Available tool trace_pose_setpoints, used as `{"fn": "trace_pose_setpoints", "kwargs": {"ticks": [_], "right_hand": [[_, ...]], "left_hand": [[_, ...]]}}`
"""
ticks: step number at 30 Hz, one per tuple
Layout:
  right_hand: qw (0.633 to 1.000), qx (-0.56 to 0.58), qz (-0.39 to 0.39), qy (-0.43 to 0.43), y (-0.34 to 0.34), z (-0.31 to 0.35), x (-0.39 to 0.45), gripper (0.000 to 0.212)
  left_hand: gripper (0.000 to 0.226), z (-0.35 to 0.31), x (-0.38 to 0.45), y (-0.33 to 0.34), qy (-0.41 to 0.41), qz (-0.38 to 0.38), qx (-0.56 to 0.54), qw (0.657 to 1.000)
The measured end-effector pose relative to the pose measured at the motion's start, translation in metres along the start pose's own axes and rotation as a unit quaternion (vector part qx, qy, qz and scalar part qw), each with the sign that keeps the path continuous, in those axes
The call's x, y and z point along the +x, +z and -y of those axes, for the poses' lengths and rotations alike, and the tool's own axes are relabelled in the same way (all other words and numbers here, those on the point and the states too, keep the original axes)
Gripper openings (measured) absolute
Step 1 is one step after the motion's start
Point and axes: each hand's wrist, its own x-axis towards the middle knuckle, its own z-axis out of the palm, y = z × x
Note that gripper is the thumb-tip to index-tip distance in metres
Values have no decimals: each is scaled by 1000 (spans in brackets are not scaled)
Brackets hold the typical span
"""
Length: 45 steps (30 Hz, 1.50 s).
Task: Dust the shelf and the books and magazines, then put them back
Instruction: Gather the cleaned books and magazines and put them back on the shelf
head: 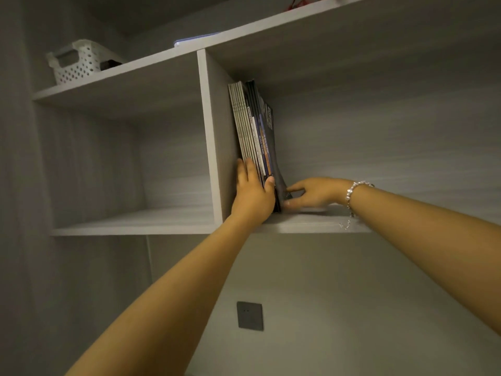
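A stack of books and magazines (253,126) stands upright on the grey shelf (311,222), leaning against the vertical divider (214,137). My left hand (253,192) grips the bottom of the stack, fingers on its left side and thumb on the spines. My right hand (314,192), with a bead bracelet on the wrist, touches the lower right side of the outermost dark magazine with straight fingers.
A white perforated basket (77,63) sits on the upper shelf at the left, with a pale flat object (195,40) farther right. The left compartment (135,215) holds nothing. A dark wall socket (250,316) is below the shelf.
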Motion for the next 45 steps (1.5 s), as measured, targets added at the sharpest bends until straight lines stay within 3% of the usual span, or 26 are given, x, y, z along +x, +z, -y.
{"fn": "trace_pose_setpoints", "kwargs": {"ticks": [5,11,15,23,32,36,39,45], "right_hand": [[987,60,-147,-24,11,12,-47,44],[941,102,-317,-55,63,12,-115,34],[908,86,-407,-52,111,3,-163,31],[926,141,-329,120,213,-38,-256,30],[885,216,-256,322,320,-100,-370,25],[875,212,-189,392,355,-127,-416,26],[887,181,-124,406,380,-147,-446,16],[885,160,-32,435,417,-183,-489,15]], "left_hand": [[54,-5,-46,-7,-7,-16,-23,1000],[37,-9,-114,-4,98,-59,-87,990],[31,-8,-162,15,94,-22,-157,983],[27,6,-262,87,-14,161,-215,963],[23,3,-384,198,-143,318,-253,902],[21,-3,-438,234,-187,366,-241,879],[23,-5,-473,256,-215,395,-206,869],[20,6,-534,288,-292,409,-146,852]]}}
